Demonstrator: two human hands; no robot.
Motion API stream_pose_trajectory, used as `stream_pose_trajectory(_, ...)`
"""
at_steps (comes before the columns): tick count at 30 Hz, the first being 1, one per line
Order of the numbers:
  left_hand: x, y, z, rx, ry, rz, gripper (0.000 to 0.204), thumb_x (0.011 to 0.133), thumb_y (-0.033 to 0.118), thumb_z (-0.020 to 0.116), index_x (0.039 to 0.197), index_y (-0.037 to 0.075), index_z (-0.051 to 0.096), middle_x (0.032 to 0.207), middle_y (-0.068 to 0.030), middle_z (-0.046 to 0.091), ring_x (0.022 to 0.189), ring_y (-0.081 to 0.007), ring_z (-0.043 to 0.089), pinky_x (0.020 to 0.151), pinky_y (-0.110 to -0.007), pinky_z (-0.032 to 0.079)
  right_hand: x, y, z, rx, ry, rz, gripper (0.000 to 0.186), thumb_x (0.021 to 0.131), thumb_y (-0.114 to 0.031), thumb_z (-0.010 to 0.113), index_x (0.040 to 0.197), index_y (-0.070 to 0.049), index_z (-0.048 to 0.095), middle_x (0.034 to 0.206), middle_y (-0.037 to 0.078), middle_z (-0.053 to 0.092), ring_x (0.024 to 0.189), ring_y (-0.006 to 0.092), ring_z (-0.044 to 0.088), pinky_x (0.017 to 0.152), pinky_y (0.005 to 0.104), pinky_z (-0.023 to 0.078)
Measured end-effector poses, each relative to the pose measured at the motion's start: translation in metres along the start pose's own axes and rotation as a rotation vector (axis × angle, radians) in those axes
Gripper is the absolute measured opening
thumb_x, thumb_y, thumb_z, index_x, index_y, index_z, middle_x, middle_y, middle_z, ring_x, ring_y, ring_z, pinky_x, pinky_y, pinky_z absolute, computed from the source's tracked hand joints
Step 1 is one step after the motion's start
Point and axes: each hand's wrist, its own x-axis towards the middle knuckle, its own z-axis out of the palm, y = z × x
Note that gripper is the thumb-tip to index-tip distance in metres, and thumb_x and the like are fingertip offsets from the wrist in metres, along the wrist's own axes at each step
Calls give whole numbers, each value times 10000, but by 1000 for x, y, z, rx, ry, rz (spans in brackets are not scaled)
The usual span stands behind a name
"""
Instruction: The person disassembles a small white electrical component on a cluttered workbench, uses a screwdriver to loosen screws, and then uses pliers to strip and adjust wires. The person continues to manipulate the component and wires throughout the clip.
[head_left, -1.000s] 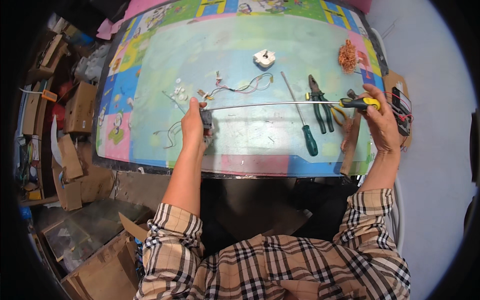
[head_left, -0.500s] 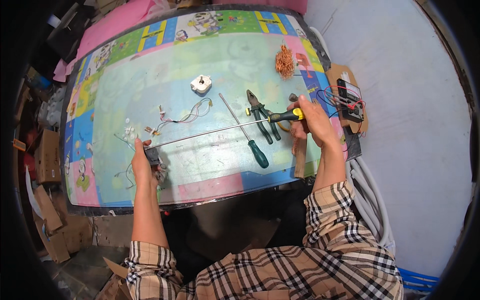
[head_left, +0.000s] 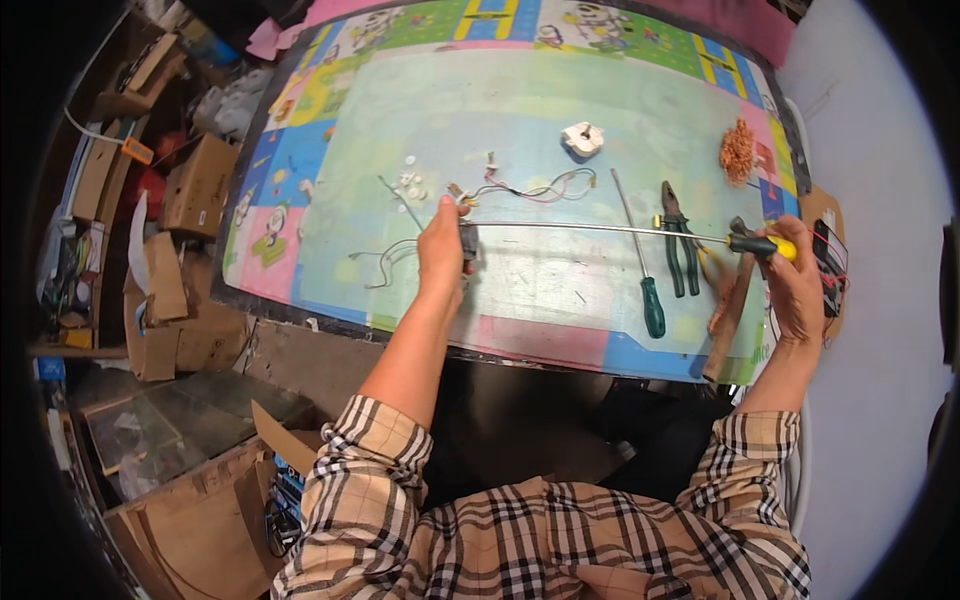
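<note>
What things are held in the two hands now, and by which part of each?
The right hand holds a long screwdriver by its yellow-and-black handle; the left hand holds a dark, mostly hidden part at its left side.

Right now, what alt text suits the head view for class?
A person's right hand holds a long screwdriver pointing toward a dark part in the left hand, over a patterned table with pliers, a green screwdriver and copper wire.

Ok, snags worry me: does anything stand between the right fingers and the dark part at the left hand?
Nothing visible blocks it: the right fingers hold the yellow-black screwdriver, which reaches across toward the dark part. The green screwdriver and pliers lie lower, on the table.
</note>
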Motion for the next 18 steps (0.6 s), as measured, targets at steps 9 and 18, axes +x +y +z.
stream_pose_trajectory(9,-3,2,-2,33,45,45,473,954,489,401,1010,75,620,697,3,484,531,-107,474,425,-265,380,15,8,-20,-300,-1,389,438,923,-373,549,1173,-17,500,812,64,599,658,131,609,585,241,493)
stream_pose_trajectory(18,-7,3,3,7,41,42,533,930,503,415,1073,33,622,686,8,453,539,-94,419,437,-263,345,17,11,6,-308,245,327,339,929,-332,556,1059,-19,542,872,72,577,636,142,601,610,216,516)
